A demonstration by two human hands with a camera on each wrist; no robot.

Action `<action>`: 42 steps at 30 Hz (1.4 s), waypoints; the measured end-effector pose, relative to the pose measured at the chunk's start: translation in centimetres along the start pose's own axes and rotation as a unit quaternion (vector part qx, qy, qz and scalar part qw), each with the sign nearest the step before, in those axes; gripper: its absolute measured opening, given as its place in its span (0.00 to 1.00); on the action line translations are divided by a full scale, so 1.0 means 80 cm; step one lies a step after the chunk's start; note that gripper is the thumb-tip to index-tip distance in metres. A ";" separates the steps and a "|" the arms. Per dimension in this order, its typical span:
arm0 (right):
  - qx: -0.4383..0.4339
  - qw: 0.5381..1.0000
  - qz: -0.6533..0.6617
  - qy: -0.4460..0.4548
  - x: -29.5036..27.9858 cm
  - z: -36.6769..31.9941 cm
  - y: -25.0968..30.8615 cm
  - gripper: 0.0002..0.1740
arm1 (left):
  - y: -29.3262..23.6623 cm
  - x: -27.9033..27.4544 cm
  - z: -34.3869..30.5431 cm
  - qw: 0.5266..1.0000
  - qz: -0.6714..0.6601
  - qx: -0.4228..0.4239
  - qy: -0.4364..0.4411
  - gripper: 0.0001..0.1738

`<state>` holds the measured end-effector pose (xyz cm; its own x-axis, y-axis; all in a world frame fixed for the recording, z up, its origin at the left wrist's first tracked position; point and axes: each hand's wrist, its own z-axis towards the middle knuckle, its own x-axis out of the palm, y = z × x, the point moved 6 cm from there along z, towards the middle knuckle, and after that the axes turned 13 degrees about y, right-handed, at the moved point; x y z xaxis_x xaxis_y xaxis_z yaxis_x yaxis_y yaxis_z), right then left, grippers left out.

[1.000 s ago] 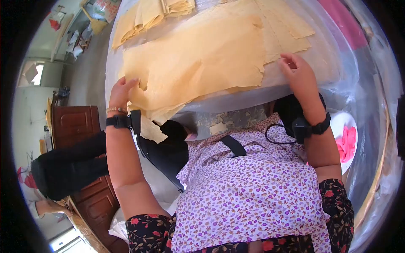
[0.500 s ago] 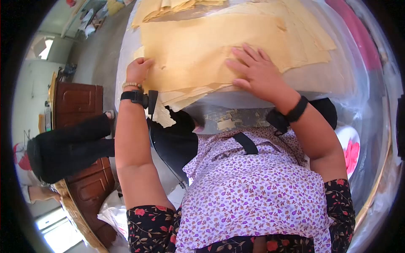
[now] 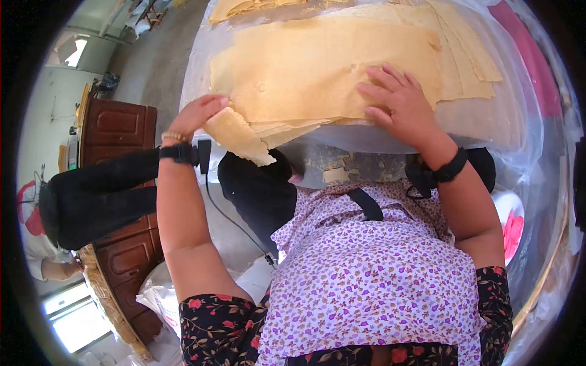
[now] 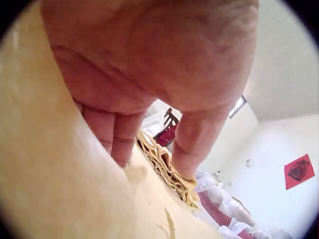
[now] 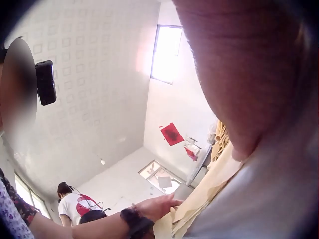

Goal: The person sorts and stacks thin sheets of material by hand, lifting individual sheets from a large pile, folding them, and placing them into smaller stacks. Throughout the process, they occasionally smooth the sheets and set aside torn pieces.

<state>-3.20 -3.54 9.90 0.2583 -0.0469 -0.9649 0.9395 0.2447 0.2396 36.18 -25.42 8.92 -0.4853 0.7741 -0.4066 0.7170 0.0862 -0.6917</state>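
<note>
Thin yellow sheets that look like tofu skin [image 3: 305, 67] lie in a flat stack on the plastic-covered table. At the stack's near left corner, my left hand [image 3: 198, 114] pinches a rough-edged flap of sheet [image 3: 238, 135] that slants down over the table edge. In the left wrist view a pale sheet fills the left side beside my left hand [image 4: 149, 64]. My right hand [image 3: 400, 104] rests on the right part of the top sheet, fingers spread. The right wrist view shows my right hand [image 5: 249, 74] large and close over the sheet edges.
Folded yellow sheets [image 3: 256, 7] lie at the table's far side. Clear plastic [image 3: 476, 125] covers the table, with pink cloth [image 3: 528, 55] along its right. Another person in black trousers [image 3: 104, 177] stands at the left by a brown wooden cabinet [image 3: 116, 128].
My right hand came from beyond the right edge onto the top sheet and stays there. My left hand shifted along the left edge and now raises the flap that hung lower. The top sheet lies flatter.
</note>
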 end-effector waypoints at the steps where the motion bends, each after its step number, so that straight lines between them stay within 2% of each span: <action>1: 0.000 1.000 0.001 -0.003 0.000 0.000 0.000 0.24 | -0.003 0.011 -0.023 1.000 0.016 0.003 -0.014 0.28; 3: 0.001 1.000 0.003 -0.006 -0.001 -0.002 0.000 0.25 | -0.002 0.025 -0.053 0.995 0.090 -0.005 -0.047 0.27; 6: -0.013 1.000 0.019 -0.009 0.000 -0.003 -0.008 0.24 | 0.024 0.039 -0.060 0.990 0.047 -0.047 -0.121 0.25; 7: -0.008 1.000 0.014 -0.012 0.001 -0.007 -0.012 0.24 | 0.037 0.043 -0.055 0.992 -0.045 -0.039 -0.116 0.24; 8: -0.008 1.000 0.011 -0.016 0.001 -0.009 -0.013 0.24 | 0.049 0.048 -0.047 0.981 -0.158 0.015 -0.112 0.24; 10: -0.010 1.000 0.014 -0.020 0.001 -0.006 -0.011 0.24 | 0.062 0.054 -0.044 0.914 -0.374 0.117 -0.108 0.25; 11: -0.010 1.000 0.018 -0.019 -0.001 -0.007 -0.012 0.24 | 0.069 0.047 -0.051 0.901 -0.401 0.129 -0.099 0.27; 12: -0.009 1.000 0.023 -0.018 -0.002 -0.008 -0.013 0.24 | 0.098 0.032 -0.044 0.916 -0.351 0.167 -0.098 0.28; 14: -0.012 1.000 0.015 -0.022 0.000 -0.010 -0.015 0.24 | 0.112 0.021 -0.047 0.830 -0.519 0.193 -0.068 0.27; 16: -0.014 1.000 0.008 -0.022 -0.001 -0.010 -0.015 0.24 | 0.156 -0.004 -0.021 0.840 -0.458 0.289 0.028 0.25; 18: -0.016 1.000 0.002 -0.020 -0.002 -0.011 -0.015 0.24 | 0.189 -0.049 -0.034 0.909 -0.244 0.329 -0.080 0.24; 19: -0.018 1.000 0.006 -0.017 0.001 -0.010 -0.017 0.23 | 0.179 -0.068 -0.062 0.923 -0.049 0.304 -0.231 0.22; 21: -0.017 1.000 0.009 -0.014 0.006 -0.010 -0.023 0.23 | 0.167 -0.085 -0.090 0.867 -0.199 0.242 -0.388 0.21; 22: -0.022 1.000 0.018 -0.010 0.004 -0.012 -0.025 0.22 | 0.107 -0.055 -0.112 0.750 -0.522 0.187 -0.360 0.21; 25: -0.030 0.999 0.042 -0.004 -0.002 -0.020 -0.029 0.22 | -0.014 -0.026 -0.128 0.825 -0.452 0.233 -0.248 0.26; 26: -0.028 0.998 0.048 -0.005 -0.003 -0.024 -0.029 0.21 | -0.053 -0.019 -0.128 0.814 -0.435 0.294 -0.249 0.24; 29: -0.010 0.995 0.103 -0.006 -0.012 -0.046 -0.026 0.20 | -0.131 -0.001 -0.120 0.818 -0.336 0.402 -0.237 0.20; 30: -0.002 0.992 0.128 -0.005 -0.016 -0.058 -0.022 0.20 | -0.147 0.008 -0.114 0.812 -0.335 0.418 -0.230 0.19; 32: -0.001 0.997 0.073 -0.026 -0.037 -0.083 -0.004 0.21 | -0.167 0.022 -0.100 0.799 -0.337 0.446 -0.221 0.19; 34: 0.015 0.997 0.057 -0.043 -0.039 -0.093 -0.005 0.22 | -0.146 0.021 -0.063 0.829 -0.338 0.386 -0.224 0.21; 36: 0.047 0.995 0.069 -0.058 -0.032 -0.101 -0.021 0.24 | -0.089 0.018 -0.017 0.866 -0.335 0.297 -0.222 0.22; 37: 0.068 0.995 0.058 -0.044 -0.033 -0.103 -0.025 0.24 | -0.084 0.032 -0.011 0.900 -0.274 0.255 -0.224 0.19; 38: 0.087 0.995 0.048 -0.031 -0.037 -0.105 -0.027 0.25 | -0.074 0.050 -0.012 0.926 -0.186 0.181 -0.275 0.15; 42: 0.110 0.993 0.045 -0.026 -0.029 -0.111 -0.033 0.22 | -0.080 0.129 -0.029 0.915 -0.183 0.174 -0.314 0.12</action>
<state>-8.30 4.53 10.56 0.3484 -0.0853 -0.9335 0.9373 0.0326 0.3469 27.71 -16.54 10.51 -0.9314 0.2107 -0.2969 0.2993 -0.0214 -0.9539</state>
